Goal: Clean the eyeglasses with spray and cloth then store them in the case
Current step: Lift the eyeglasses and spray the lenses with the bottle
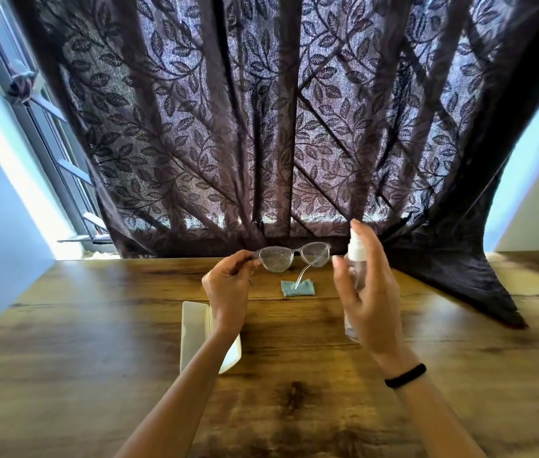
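My left hand (228,284) pinches the clear-framed eyeglasses (293,257) by their left hinge and holds them up above the wooden table (96,325). The left lens looks speckled with droplets. My right hand (365,292) grips a clear spray bottle (356,256) with a white nozzle, index finger on top, just to the right of the glasses. A small light-blue cloth (298,288) lies on the table beneath the glasses. A cream-white case (195,332) lies open on the table under my left forearm, partly hidden by it.
A dark leaf-patterned curtain (278,127) hangs behind the table, and its right end drapes onto the tabletop (459,285). A window frame (47,143) stands at the far left.
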A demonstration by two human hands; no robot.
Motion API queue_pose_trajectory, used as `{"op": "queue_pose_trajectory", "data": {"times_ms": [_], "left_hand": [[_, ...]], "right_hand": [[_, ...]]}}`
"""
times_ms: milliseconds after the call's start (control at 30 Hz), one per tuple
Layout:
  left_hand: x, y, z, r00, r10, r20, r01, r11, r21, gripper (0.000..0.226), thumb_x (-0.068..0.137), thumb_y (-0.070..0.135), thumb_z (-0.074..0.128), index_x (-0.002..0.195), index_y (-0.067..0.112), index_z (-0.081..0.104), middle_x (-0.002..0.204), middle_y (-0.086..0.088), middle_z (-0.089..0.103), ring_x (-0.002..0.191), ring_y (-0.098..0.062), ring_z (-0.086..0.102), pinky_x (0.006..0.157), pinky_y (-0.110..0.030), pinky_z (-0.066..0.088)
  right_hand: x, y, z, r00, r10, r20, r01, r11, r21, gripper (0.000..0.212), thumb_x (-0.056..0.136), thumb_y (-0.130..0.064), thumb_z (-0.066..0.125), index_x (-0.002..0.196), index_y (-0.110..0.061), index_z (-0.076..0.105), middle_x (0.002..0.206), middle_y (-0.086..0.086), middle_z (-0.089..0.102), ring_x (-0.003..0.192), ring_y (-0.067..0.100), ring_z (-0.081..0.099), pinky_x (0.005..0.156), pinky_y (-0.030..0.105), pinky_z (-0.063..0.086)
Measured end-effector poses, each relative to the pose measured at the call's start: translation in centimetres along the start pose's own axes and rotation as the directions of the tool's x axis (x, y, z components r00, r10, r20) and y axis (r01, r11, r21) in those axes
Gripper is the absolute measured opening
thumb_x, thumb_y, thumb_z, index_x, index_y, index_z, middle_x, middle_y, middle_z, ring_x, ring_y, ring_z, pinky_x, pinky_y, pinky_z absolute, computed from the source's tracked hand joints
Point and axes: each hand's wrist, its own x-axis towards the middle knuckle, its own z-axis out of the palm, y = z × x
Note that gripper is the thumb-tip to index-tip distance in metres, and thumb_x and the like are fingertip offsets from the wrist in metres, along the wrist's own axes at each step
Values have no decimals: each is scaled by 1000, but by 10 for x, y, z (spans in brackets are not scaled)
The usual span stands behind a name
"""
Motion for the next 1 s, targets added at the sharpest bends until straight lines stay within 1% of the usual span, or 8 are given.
{"op": "queue_pose_trajectory", "data": {"times_ms": [167, 267, 400, 567, 700, 833, 900, 1000], "left_hand": [[0, 0, 1, 1000, 1, 1, -1, 1000, 5, 45, 71, 4, 76, 77, 48, 70, 70, 18, 72, 66, -15, 68, 63, -25, 57], [0, 2, 2, 1000, 12, 5, -12, 1000, 6, 44, 71, 5, 77, 76, 48, 69, 70, 18, 71, 64, -13, 67, 62, -23, 56], [-1, 5, 3, 1000, 18, -5, -18, 1000, 7, 44, 70, 4, 77, 74, 48, 68, 68, 24, 69, 58, 0, 61, 58, -12, 51], [-1, 4, 1, 1000, 29, -2, -29, 1000, 9, 40, 70, 5, 77, 80, 43, 67, 71, 23, 70, 63, -1, 65, 61, -13, 53], [-1, 4, 1, 1000, 15, -8, -15, 1000, 1, 39, 70, 5, 77, 81, 41, 68, 70, 23, 70, 63, 0, 65, 60, -12, 52], [-1, 4, 2, 1000, 20, 1, -20, 1000, 12, 38, 70, 4, 77, 81, 39, 68, 69, 24, 70, 60, 3, 62, 58, -10, 50], [0, 3, 2, 1000, 20, -4, -20, 1000, 15, 35, 70, 4, 77, 83, 35, 69, 67, 23, 69, 60, 3, 63, 58, -10, 50], [0, 1, 1, 999, 35, -15, -35, 999, 32, 31, 70, 3, 77, 87, 28, 69, 67, 24, 68, 61, 4, 64, 59, -9, 50]], "right_hand": [[-1, 16, -11, 999, 31, -13, -32, 996, -80, 44, 93, -20, 50, 134, -12, 37, 107, -9, 49, 53, 3, 43, 54, 8, 40], [-5, 19, -12, 999, 43, 10, -42, 992, -122, 40, 92, -21, 48, 131, -14, 39, 102, 0, 52, 51, 6, 44, 52, 13, 41], [-8, 19, -13, 999, 52, 15, -49, 987, -150, 37, 90, -15, 51, 126, -11, 41, 101, 6, 56, 67, 13, 50, 61, 8, 42], [-11, 19, -15, 996, 93, -2, -92, 987, -131, 38, 88, -7, 54, 124, -1, 45, 112, 0, 50, 81, 20, 51, 73, -1, 38], [-13, 20, -16, 994, 80, 70, -70, 989, -130, 35, 91, -12, 52, 124, -6, 44, 100, 6, 57, 62, 12, 51, 60, 12, 43], [-14, 22, -15, 994, 108, 12, -107, 993, -47, 43, 90, -19, 52, 130, -14, 37, 103, 18, 59, 69, -1, 50, 64, 11, 43], [-14, 23, -16, 988, 154, -22, -153, 988, 22, 54, 90, -23, 52, 138, -21, 27, 102, 20, 58, 71, 7, 53, 62, 24, 49], [-17, 31, -21, 969, 222, -109, -218, 975, 51, 63, 89, -32, 51, 141, -30, 16, 99, 18, 57, 57, 17, 53, 51, 32, 49]]}}
